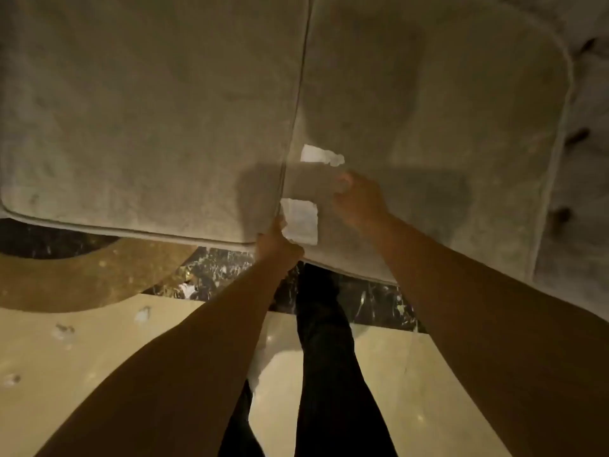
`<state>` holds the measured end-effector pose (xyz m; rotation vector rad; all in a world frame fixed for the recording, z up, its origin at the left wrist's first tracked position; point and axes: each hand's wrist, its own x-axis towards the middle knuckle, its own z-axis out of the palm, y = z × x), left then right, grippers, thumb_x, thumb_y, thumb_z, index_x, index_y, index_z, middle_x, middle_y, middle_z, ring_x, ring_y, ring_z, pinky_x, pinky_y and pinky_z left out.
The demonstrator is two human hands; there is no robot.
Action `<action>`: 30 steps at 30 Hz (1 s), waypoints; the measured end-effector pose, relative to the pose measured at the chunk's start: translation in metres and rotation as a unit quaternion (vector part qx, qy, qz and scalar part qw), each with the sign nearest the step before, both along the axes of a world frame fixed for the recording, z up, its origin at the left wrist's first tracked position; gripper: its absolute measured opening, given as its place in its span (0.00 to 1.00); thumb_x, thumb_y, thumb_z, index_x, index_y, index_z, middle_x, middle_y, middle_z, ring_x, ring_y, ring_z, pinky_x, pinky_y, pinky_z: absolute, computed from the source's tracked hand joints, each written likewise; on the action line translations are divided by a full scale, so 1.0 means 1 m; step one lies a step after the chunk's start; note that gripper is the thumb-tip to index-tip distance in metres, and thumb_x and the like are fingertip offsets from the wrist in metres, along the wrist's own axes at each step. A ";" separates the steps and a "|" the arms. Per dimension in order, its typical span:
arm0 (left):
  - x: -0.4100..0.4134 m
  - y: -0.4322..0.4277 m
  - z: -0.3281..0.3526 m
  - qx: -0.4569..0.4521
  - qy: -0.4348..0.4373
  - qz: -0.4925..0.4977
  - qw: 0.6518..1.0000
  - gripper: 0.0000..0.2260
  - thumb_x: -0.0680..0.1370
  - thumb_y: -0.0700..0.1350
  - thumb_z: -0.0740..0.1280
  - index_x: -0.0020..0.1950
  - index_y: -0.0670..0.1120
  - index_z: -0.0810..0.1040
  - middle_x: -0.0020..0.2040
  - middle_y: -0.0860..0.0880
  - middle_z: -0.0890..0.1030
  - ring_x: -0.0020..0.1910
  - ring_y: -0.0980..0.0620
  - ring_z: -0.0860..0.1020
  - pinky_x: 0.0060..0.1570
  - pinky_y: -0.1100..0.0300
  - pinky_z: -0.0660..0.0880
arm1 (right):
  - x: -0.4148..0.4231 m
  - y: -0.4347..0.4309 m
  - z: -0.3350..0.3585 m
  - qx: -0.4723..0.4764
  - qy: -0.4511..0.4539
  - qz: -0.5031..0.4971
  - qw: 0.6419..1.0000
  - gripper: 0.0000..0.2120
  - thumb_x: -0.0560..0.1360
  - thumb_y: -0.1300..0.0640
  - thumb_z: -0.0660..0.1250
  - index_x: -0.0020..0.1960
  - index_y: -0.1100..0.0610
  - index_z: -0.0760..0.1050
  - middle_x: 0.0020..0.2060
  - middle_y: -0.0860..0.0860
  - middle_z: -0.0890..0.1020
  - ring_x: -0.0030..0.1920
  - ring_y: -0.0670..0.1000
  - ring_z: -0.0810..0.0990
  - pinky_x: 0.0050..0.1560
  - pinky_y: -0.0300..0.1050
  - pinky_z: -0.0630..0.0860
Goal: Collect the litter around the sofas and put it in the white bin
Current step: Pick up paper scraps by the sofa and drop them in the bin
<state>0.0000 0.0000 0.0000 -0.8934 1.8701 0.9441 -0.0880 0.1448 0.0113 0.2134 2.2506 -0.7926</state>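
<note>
Two white scraps of paper lie on the beige sofa seat point(428, 110), near the seam between its two cushions. My left hand point(276, 244) pinches the nearer paper scrap point(301, 221) by its left edge at the front of the right cushion. The farther torn scrap point(321, 156) lies flat a little beyond. My right hand point(357, 201) hovers just short of it with fingers curled, and something small and pale shows at its fingertips. The white bin is out of sight.
The sofa's tufted armrest point(583, 133) rises at the right. Below the seat edge lies a marble floor in dark point(372, 301) and cream point(99, 351) bands, with small pale specks point(142, 314) on it. My dark-trousered legs point(329, 374) stand against the sofa front.
</note>
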 end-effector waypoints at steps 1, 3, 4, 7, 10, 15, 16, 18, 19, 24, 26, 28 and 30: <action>-0.008 0.003 -0.013 -0.016 0.010 0.008 1.000 0.40 0.70 0.45 0.74 0.75 0.56 0.56 0.64 0.42 0.73 0.57 0.38 0.76 0.51 0.42 0.79 | -0.012 -0.002 -0.014 0.003 0.023 0.006 1.000 0.23 0.75 0.57 0.63 0.70 0.54 0.68 0.64 0.57 0.75 0.62 0.57 0.75 0.55 0.43 0.71; -0.020 0.012 -0.045 -0.051 0.000 0.057 0.997 0.43 0.66 0.50 0.77 0.74 0.58 0.55 0.67 0.40 0.66 0.61 0.35 0.72 0.55 0.43 0.77 | -0.035 -0.007 -0.049 0.029 0.075 0.041 0.996 0.26 0.75 0.56 0.64 0.72 0.49 0.64 0.68 0.57 0.70 0.67 0.58 0.69 0.62 0.47 0.69; -0.024 0.017 -0.055 -0.063 -0.009 0.082 0.995 0.43 0.65 0.53 0.78 0.73 0.59 0.56 0.68 0.40 0.62 0.62 0.35 0.70 0.56 0.44 0.76 | -0.041 -0.012 -0.059 0.038 0.098 0.073 0.992 0.27 0.75 0.55 0.63 0.73 0.46 0.62 0.72 0.56 0.66 0.71 0.59 0.63 0.66 0.50 0.66; -0.038 0.025 -0.092 -0.155 -0.019 0.074 0.985 0.35 0.64 0.55 0.77 0.66 0.58 0.62 0.65 0.40 0.59 0.61 0.34 0.67 0.58 0.43 0.74 | -0.060 -0.019 -0.102 0.074 0.121 0.176 0.974 0.26 0.77 0.53 0.63 0.72 0.39 0.61 0.77 0.53 0.54 0.75 0.61 0.51 0.70 0.60 0.60; -0.045 0.018 -0.097 -0.144 -0.008 0.071 0.987 0.21 0.66 0.50 0.77 0.53 0.53 0.71 0.59 0.44 0.70 0.54 0.42 0.73 0.46 0.54 0.76 | -0.061 -0.020 -0.116 0.078 0.150 0.185 0.968 0.16 0.75 0.52 0.64 0.63 0.46 0.73 0.68 0.53 0.68 0.67 0.58 0.66 0.62 0.53 0.67; -0.059 -0.006 -0.072 -0.064 0.004 0.007 0.998 0.08 0.70 0.40 0.74 0.44 0.47 0.76 0.44 0.48 0.78 0.43 0.51 0.77 0.42 0.63 0.74 | -0.042 0.000 -0.088 0.010 0.017 0.092 0.996 0.12 0.74 0.67 0.64 0.56 0.62 0.80 0.54 0.62 0.82 0.55 0.60 0.80 0.57 0.48 0.74; -0.061 -0.009 -0.061 -0.054 0.009 0.011 0.998 0.07 0.70 0.39 0.74 0.43 0.46 0.77 0.45 0.48 0.79 0.43 0.51 0.77 0.42 0.63 0.74 | -0.034 0.007 -0.079 0.003 -0.004 0.064 0.998 0.13 0.73 0.68 0.65 0.55 0.63 0.81 0.53 0.63 0.82 0.55 0.61 0.80 0.56 0.45 0.73; -0.062 -0.012 -0.031 -0.055 0.030 0.021 0.998 0.07 0.70 0.38 0.73 0.40 0.47 0.77 0.42 0.48 0.79 0.39 0.53 0.76 0.35 0.67 0.72 | -0.016 0.018 -0.051 0.000 -0.016 0.027 1.000 0.12 0.73 0.69 0.65 0.55 0.65 0.81 0.54 0.63 0.82 0.55 0.60 0.80 0.56 0.42 0.71; -0.062 -0.012 -0.014 -0.060 0.045 0.015 0.997 0.07 0.70 0.38 0.73 0.40 0.47 0.77 0.42 0.49 0.78 0.38 0.54 0.75 0.32 0.68 0.69 | -0.008 0.021 -0.034 -0.005 -0.022 0.016 1.000 0.12 0.73 0.69 0.65 0.55 0.66 0.81 0.55 0.63 0.82 0.56 0.61 0.80 0.58 0.42 0.72; -0.046 -0.008 0.081 -0.042 0.109 -0.023 0.993 0.09 0.70 0.37 0.72 0.49 0.45 0.80 0.44 0.50 0.78 0.43 0.52 0.76 0.42 0.64 0.73 | 0.041 0.032 0.055 -0.014 -0.031 -0.068 0.997 0.08 0.73 0.68 0.67 0.51 0.65 0.82 0.54 0.61 0.82 0.55 0.60 0.80 0.58 0.47 0.76; -0.032 -0.007 0.116 -0.024 0.136 -0.023 0.990 0.11 0.70 0.35 0.70 0.51 0.43 0.81 0.46 0.49 0.79 0.46 0.51 0.78 0.47 0.65 0.73 | 0.059 0.034 0.089 -0.007 -0.018 -0.103 0.994 0.08 0.72 0.69 0.67 0.49 0.63 0.83 0.56 0.59 0.81 0.56 0.58 0.79 0.58 0.44 0.75; -0.004 -0.008 0.158 -0.017 0.178 -0.057 0.982 0.10 0.70 0.35 0.70 0.50 0.43 0.81 0.45 0.49 0.80 0.45 0.52 0.77 0.43 0.70 0.70 | 0.086 0.035 0.131 -0.012 0.020 -0.108 0.994 0.09 0.72 0.69 0.67 0.47 0.61 0.83 0.56 0.58 0.82 0.55 0.56 0.80 0.57 0.44 0.76; 0.032 -0.007 0.201 -0.003 0.224 -0.090 0.970 0.08 0.70 0.34 0.70 0.47 0.44 0.79 0.44 0.48 0.79 0.43 0.52 0.76 0.38 0.71 0.69 | 0.123 0.036 0.184 -0.030 0.065 -0.121 0.990 0.10 0.71 0.70 0.67 0.46 0.59 0.83 0.55 0.57 0.82 0.52 0.55 0.80 0.55 0.44 0.77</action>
